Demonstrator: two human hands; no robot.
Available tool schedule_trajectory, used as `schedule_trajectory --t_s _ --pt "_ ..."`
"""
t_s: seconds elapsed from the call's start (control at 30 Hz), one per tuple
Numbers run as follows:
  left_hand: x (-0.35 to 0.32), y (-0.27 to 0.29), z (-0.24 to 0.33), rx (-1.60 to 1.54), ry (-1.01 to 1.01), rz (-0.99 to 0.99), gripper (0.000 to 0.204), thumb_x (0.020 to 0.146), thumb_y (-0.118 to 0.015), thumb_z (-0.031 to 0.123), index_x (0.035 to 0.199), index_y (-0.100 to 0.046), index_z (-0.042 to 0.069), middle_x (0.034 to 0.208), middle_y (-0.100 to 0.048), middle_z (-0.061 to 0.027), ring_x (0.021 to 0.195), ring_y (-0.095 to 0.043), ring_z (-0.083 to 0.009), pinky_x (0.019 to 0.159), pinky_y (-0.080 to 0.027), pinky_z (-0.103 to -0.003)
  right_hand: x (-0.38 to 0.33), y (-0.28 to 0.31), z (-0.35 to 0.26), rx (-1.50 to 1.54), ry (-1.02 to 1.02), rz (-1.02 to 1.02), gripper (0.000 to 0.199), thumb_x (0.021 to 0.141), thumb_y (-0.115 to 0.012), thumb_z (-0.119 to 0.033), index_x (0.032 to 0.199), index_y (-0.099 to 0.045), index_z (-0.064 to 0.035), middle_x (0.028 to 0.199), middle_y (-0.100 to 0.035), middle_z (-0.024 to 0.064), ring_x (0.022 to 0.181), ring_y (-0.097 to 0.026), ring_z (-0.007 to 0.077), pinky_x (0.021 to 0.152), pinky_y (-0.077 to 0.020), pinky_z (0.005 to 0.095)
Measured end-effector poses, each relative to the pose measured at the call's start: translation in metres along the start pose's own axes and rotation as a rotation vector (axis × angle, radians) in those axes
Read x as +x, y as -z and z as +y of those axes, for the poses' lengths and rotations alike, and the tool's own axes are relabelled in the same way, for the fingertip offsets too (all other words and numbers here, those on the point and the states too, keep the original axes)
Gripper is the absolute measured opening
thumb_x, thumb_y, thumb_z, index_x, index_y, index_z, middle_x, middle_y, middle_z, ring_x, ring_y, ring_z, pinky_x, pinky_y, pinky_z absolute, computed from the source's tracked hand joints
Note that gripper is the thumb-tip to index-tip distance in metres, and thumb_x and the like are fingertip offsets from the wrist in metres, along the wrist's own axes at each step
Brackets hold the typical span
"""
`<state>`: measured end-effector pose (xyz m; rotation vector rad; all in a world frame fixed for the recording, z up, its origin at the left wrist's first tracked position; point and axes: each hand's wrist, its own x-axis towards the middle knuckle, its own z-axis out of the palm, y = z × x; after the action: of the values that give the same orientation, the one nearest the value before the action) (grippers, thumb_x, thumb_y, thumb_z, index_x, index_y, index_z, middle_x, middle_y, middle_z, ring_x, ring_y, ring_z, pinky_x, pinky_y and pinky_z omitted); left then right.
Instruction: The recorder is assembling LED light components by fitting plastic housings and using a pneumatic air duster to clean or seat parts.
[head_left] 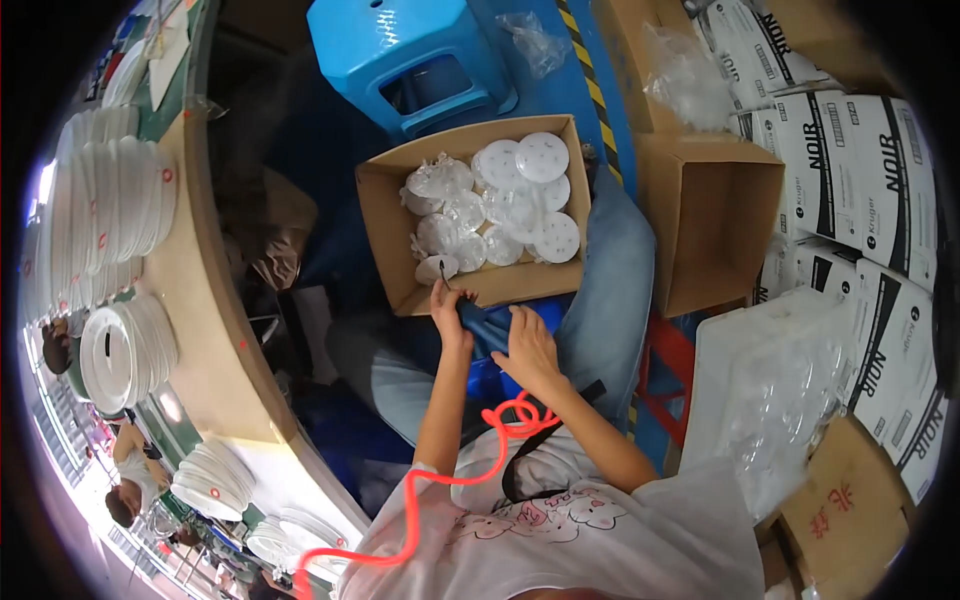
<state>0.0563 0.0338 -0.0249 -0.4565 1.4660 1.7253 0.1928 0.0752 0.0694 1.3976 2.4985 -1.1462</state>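
Note:
Both my hands are low in the middle, just in front of an open cardboard box (pixel 375 215). My left hand (pixel 450 312) is closed in a pinch at the box's near edge, with a thin dark piece sticking up from its fingertips. Right above those fingertips is a small white disc (pixel 432 270); I cannot tell whether they touch it. Between my hands lies a dark blue thing (pixel 484 328), its kind not clear. My right hand (pixel 530 345) closes on its right end. Inside the box are several round white discs (pixel 542 157), some in clear plastic wrap (pixel 440 178).
A red coiled cord (pixel 410 510) runs below my right forearm. Stacked white plates (pixel 110 350) line the bench (pixel 225 330) at left. A blue stool (pixel 400 45) stands beyond the box. At right are another open carton (pixel 715 225), printed white cartons (pixel 815 165) and a clear plastic bag (pixel 790 380).

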Motion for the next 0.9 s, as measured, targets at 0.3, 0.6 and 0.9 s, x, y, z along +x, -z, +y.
schedule_trajectory --t_s 0.3,0.6,0.9 --pt "0.087 0.039 -0.010 0.622 0.323 -0.166 0.058 0.089 -0.053 0.046 0.131 -0.042 0.007 0.108 -0.058 -0.0124 0.099 -0.057 -0.0236 0.088 -0.044 -0.032 0.069 -0.066 0.007 0.193 -0.383 -0.436 0.038 0.073 -0.062 -0.022 0.103 -0.053 0.0004 0.089 -0.062 0.0241 0.083 -0.061 0.0409 0.076 -0.0494 0.0486" --pt "0.253 0.108 -0.086 -0.001 0.713 0.465 0.075 0.081 -0.057 0.056 0.138 -0.030 0.015 0.140 -0.029 -0.0154 0.129 -0.029 -0.0388 0.100 -0.032 -0.055 0.055 -0.094 0.043 0.260 -0.490 -0.557 0.030 0.075 -0.062 -0.019 0.100 -0.059 -0.0022 0.079 -0.063 0.0232 0.076 -0.062 0.0397 0.068 -0.0497 0.0462" --pt "0.287 0.158 -0.129 -0.044 0.489 0.543 0.036 0.089 -0.049 0.019 0.120 -0.047 0.002 0.117 -0.054 -0.0162 0.108 -0.053 -0.0370 0.084 -0.051 -0.052 0.079 -0.103 0.028 0.512 -0.486 -0.469 0.022 0.078 -0.061 -0.012 0.098 -0.059 -0.0027 0.072 -0.062 0.0204 0.069 -0.062 0.0375 0.060 -0.0490 0.0416"
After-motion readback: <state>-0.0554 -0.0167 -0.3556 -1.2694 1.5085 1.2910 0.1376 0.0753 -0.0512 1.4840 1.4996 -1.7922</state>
